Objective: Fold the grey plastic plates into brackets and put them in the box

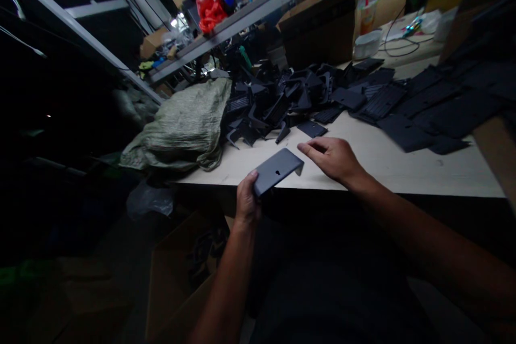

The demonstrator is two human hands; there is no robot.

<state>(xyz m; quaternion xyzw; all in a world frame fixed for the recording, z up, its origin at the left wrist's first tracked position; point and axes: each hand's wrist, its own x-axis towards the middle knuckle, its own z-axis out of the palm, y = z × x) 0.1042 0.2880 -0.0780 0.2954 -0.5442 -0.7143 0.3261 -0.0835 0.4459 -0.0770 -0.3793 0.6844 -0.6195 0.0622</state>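
My left hand grips the near end of a flat dark grey plastic part with a small hole and a turned-down lip, held over the table's front edge. My right hand rests palm down on the pale tabletop just right of the part, fingers stretched toward the left and holding nothing. A small flat black piece lies just beyond its fingertips. A heap of similar black plastic parts is piled farther back.
A crumpled green woven sack lies on the table's left end. Flat black panels spread across the right. Cardboard boxes, a white cup and a red bag stand behind. An open carton sits below the table.
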